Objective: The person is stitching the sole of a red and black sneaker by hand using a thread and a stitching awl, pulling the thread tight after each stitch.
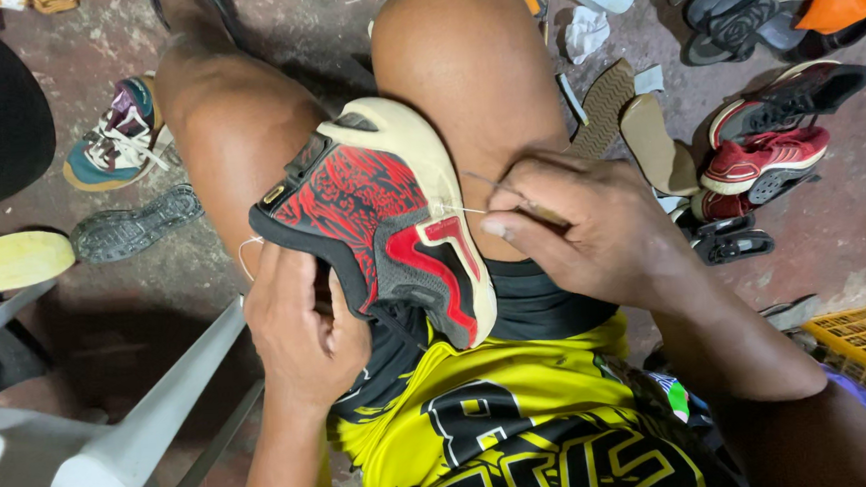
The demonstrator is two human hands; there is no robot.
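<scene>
A red, black and grey sneaker (381, 217) with a cream sole lies sideways between my knees, sole edge facing up and right. My left hand (303, 327) grips its black collar from below and holds it steady. My right hand (582, 224) is pinched shut on a thin needle-like tool at the sole's right edge. A pale thread (461, 210) runs taut from the sole rim to those fingers, and another loop of thread shows by the left hand.
Red sneakers (768, 143), loose soles (652, 140) and black sandals (735, 14) lie on the concrete floor at right. A yellow crate (865, 342) sits at lower right. A teal sneaker (121, 137) and a dark sole (136, 227) lie left, with a white plastic chair (115, 443) below.
</scene>
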